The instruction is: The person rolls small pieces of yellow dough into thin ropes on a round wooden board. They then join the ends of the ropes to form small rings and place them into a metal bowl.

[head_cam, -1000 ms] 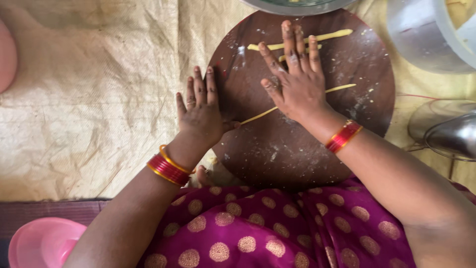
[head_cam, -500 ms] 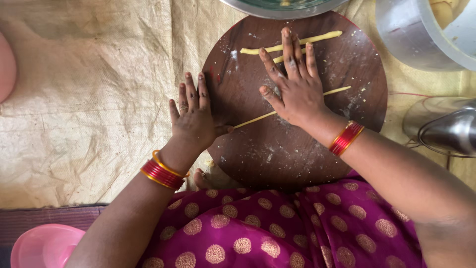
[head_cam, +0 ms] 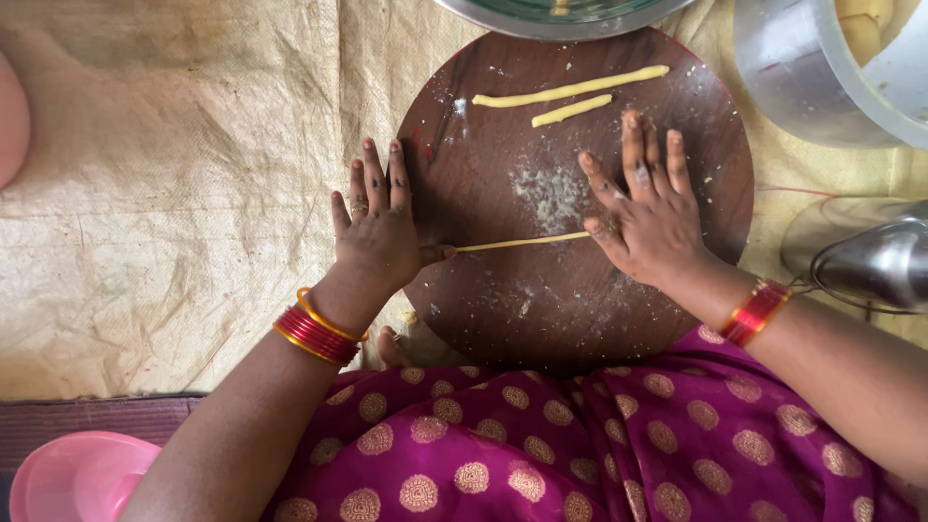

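Both hands lie flat and open on a round dark wooden board [head_cam: 580,300], palms down, gripping nothing. A thin yellow dough strand [head_cam: 522,242] runs across the middle of the board between them. The left hand [head_cam: 379,230] rests at the board's 9 o'clock edge, partly over the woven mat [head_cam: 164,193], its thumb side touching the strand's left end. The right hand [head_cam: 646,213] sits toward 3 o'clock, fingers spread and dusted with flour, the heel of its thumb on the strand's right end.

The step in hand looks like rolling: the dough is being drawn out into a long, even thread under the palms. To keep it whole, the work calls for light, level pressure at both ends, since so thin a strand would likely snap under a hard push.

Two thicker dough sticks, a long one [head_cam: 570,86] and a short one [head_cam: 572,110], lie near 12 o'clock. A steel bowl's rim [head_cam: 503,21] shows beyond them, a steel pot [head_cam: 802,68] stands at 2 o'clock, a steel vessel [head_cam: 870,266] at 3 o'clock. A pink plastic lid [head_cam: 68,478] lies at far 8 o'clock.
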